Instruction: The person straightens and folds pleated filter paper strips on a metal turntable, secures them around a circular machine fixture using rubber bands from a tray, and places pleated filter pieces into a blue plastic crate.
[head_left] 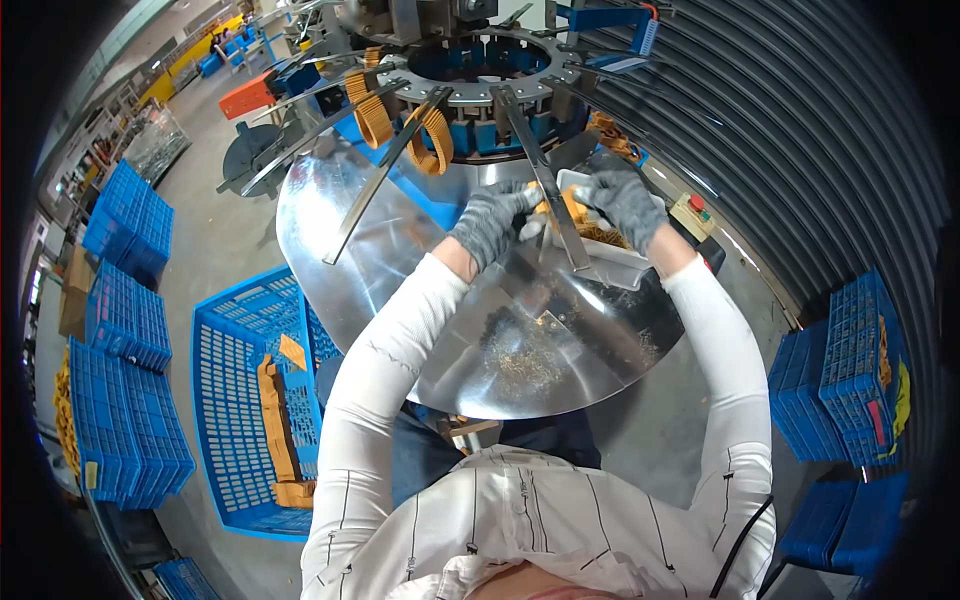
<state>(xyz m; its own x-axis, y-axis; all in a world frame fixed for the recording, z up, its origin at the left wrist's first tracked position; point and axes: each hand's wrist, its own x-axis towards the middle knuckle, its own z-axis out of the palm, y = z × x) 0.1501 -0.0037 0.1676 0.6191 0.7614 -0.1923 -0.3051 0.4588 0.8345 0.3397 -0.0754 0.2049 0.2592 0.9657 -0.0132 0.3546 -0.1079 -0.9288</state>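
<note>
My left hand (497,222), in a grey glove with pale fingertips, is closed at the left side of a flat metal arm (545,180) that sticks out from a round machine (485,75). Across that arm, my gloved right hand (622,207) has its fingers bent in a pinch. Between the two hands is an orange fabric piece (574,206), partly hidden by fingers and the arm. Both hands appear to grip it. Below the right hand stands a white tray (628,275) with more orange pieces. Orange ribbed bands (431,142) hang from neighbouring arms to the left.
A shiny metal table (480,370) with orange lint on it lies beneath the hands. On the left is a blue crate (245,325) holding orange strips (279,420). Stacked blue crates (125,420) line both sides. A red button box (695,212) stands near the corrugated wall.
</note>
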